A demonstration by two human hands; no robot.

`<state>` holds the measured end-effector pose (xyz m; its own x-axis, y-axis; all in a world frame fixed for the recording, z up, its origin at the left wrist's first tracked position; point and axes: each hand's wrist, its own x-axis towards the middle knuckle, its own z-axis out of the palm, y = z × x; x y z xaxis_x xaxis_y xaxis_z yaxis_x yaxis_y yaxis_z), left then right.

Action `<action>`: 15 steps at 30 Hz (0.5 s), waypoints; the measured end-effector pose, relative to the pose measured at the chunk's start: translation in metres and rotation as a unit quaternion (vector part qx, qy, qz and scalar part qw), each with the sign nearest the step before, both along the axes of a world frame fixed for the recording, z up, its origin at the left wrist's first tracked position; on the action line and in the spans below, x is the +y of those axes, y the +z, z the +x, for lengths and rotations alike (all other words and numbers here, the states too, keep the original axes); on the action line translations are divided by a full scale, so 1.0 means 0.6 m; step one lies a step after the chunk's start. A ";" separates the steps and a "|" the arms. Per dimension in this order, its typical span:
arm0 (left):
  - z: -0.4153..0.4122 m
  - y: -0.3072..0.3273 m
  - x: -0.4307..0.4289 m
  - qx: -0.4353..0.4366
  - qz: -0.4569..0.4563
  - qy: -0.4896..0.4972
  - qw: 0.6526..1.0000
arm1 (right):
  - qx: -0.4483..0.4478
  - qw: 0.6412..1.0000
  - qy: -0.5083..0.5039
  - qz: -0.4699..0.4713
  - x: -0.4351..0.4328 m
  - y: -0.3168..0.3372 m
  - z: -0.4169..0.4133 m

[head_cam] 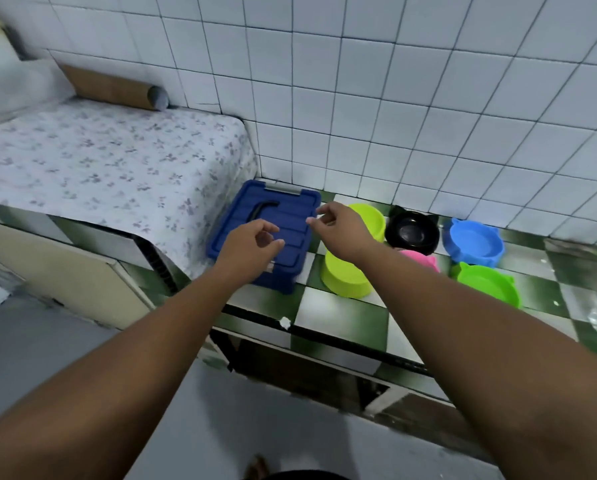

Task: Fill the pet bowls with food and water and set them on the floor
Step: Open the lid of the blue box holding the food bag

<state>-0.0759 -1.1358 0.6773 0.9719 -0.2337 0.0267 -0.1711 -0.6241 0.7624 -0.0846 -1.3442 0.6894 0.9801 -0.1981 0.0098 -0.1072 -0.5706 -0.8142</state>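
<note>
Left hand [252, 244], right hand [340, 230] over blue box [285, 206]

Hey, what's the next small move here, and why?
Probably bring the left hand and right hand down onto the blue lidded box and open it: the lid is shut, both hands are empty above it, and the black bowl looks empty.

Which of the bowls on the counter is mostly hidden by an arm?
The pink bowl: only a corner shows past the right forearm, below the black bowl.
</note>
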 end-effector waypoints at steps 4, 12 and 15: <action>0.035 -0.009 0.062 0.010 0.052 -0.037 0.998 | 0.011 1.000 -0.003 0.002 0.048 -0.017 0.036; 0.066 -0.032 0.112 0.029 0.158 -0.123 0.979 | 0.022 0.999 0.017 -0.036 0.075 -0.029 0.091; 0.078 -0.033 0.113 0.007 0.225 -0.156 0.962 | 0.022 0.998 0.021 -0.059 0.071 -0.033 0.122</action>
